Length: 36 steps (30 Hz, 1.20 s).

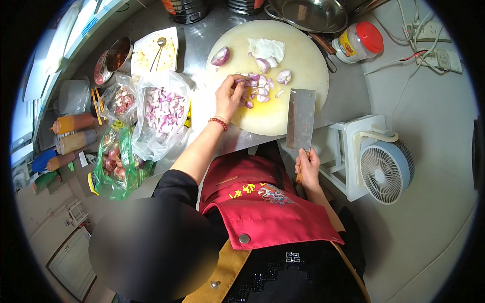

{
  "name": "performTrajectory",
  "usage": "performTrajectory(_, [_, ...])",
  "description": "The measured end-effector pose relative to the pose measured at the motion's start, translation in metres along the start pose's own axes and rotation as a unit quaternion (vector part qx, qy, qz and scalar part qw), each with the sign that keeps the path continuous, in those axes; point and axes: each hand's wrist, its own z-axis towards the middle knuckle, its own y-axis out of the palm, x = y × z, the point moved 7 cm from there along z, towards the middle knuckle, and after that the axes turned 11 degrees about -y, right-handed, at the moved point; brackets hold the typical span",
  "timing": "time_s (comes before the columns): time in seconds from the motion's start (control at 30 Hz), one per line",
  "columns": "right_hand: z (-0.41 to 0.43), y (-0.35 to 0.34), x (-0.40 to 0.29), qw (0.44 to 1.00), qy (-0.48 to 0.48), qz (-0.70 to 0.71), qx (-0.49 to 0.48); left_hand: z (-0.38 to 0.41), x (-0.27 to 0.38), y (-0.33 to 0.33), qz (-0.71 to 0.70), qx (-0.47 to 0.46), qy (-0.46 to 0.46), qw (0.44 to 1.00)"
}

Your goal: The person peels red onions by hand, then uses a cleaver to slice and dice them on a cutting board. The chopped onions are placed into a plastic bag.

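My right hand [308,166] grips the wooden handle of a cleaver [301,119]. Its broad blade reaches over the near right part of a round, pale cutting board [223,41]. At the board's left side, the fingertips and thumb of my left hand [228,97] pinch pieces at the edge of a pile of chopped red onion [261,89]. Larger onion pieces lie around the pile: one [221,56] at the far left, one [283,77] on the right. Behind the pile is a crumpled white sheet [267,48]. Yellowish liquid wets the board under the chopped pieces.
A clear bag of chopped onion [165,110] stands left of my left arm. Beside it are a green bag of whole onions [115,166] and sauce bottles [75,123]. A metal pan [310,15] and red-lidded jar [360,41] stand behind; a fan [382,170] is at right.
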Motion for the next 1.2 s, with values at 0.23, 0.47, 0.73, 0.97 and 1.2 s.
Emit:
performTrajectory(0.23, [0.002,0.004,0.004,0.999,0.013,0.036,-0.003,0.004,0.015,-0.017,0.109,0.055,0.049,0.991])
performTrajectory(0.47, [0.008,0.009,0.024,0.985,0.089,0.142,0.035,0.0,0.003,-0.023,0.218,0.079,0.192,0.954])
performTrajectory(0.73, [0.014,0.039,0.04,0.985,0.101,0.141,0.001,0.003,0.016,0.029,0.344,0.058,0.219,0.911])
performTrajectory(0.97, [0.011,0.065,0.044,0.99,0.078,0.115,-0.015,0.001,0.02,0.055,0.383,-0.045,0.294,0.875])
performTrajectory(1.2, [0.008,0.085,0.04,0.992,0.072,0.1,-0.009,-0.014,0.027,0.07,0.318,-0.041,0.297,0.899])
